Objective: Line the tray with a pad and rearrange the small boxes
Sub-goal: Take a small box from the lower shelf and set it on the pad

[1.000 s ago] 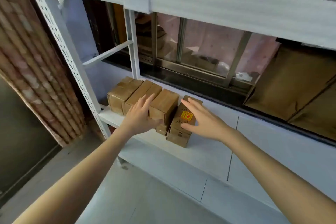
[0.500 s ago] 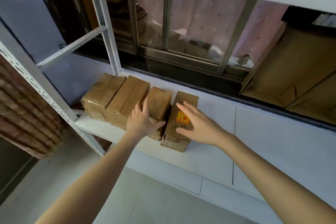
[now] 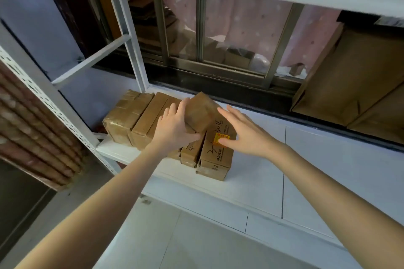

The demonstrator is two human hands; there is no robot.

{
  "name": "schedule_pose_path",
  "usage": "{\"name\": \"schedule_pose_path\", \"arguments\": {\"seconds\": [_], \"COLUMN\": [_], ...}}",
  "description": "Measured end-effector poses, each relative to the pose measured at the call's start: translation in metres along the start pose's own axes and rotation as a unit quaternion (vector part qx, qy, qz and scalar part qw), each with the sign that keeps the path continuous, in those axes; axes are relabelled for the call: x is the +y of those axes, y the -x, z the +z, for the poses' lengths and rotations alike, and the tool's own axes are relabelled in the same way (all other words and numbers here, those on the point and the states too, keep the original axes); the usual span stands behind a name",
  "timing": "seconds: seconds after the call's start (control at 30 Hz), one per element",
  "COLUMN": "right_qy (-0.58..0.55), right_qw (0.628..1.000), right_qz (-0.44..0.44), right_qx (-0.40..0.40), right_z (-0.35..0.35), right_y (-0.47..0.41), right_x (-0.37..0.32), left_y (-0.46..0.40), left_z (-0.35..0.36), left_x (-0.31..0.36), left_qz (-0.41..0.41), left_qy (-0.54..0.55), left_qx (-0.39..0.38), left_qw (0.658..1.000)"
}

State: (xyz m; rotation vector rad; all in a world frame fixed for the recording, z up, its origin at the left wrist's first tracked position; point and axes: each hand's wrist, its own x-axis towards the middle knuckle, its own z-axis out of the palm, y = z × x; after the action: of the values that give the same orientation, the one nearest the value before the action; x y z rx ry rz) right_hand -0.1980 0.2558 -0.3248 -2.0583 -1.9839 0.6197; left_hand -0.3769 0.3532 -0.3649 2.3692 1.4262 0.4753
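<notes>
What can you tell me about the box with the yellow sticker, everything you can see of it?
The box with the yellow sticker is brown cardboard, taped, with dark handwriting and printed digits on its top. It lies flat on the white shelf, rightmost in the row of boxes, with a smaller box against its left side. The right hand rests open on it, thumb at the sticker. The tilted box gripped by the left hand overlaps its far end.

Your two arms are bare from the bottom edge of the view up to the wrists; no sleeve edge shows. Your left hand [image 3: 175, 129] and right hand [image 3: 247, 135] are bare too: no gloves, rings, watch or bands visible. Nails look short and plain. Nothing else of your body shows.
</notes>
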Motion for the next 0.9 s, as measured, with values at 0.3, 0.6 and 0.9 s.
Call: {"name": "schedule_pose_path", "arguments": {"seconds": [0.3, 0.6, 0.9], "right_qy": [0.063, 0.057, 0.072], "right_qw": [0.995, 0.991, 0.983], "right_qz": [-0.054, -0.110, -0.117], "right_qx": [0.064, 0.054, 0.120], "right_z": [-0.072, -0.159, -0.215], "right_y": [0.066, 0.198, 0.307], "right_x": [0.002, 0.016, 0.032], "left_y": [0.046, 0.110, 0.163], "left_z": [-0.092, -0.145, -0.172], "left_x": [0.093, 0.202, 0.293], "left_qz": [0.135, 0.180, 0.249], "left_qy": [0.037, 0.103, 0.148], "left_qx": [-0.112, -0.230, -0.188], "left_qw": [0.984, 0.951, 0.939]}}
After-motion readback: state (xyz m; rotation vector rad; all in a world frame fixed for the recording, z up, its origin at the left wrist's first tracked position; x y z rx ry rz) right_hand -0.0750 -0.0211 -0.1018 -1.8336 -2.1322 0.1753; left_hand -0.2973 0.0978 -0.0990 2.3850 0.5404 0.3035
